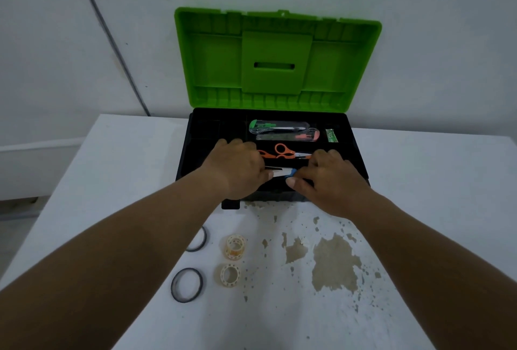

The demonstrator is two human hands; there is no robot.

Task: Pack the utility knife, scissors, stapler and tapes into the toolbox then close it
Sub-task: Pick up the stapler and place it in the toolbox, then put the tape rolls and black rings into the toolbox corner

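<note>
stapler between both hands, over toolbox

Two bare forearms enter from the bottom corners, uncovered as far as the frame shows: no sleeve, cuff or glove on either. The left hand and right hand carry no ring, watch or band. The fingers end in short, unpainted nails, one thumbnail plainly visible.
</note>
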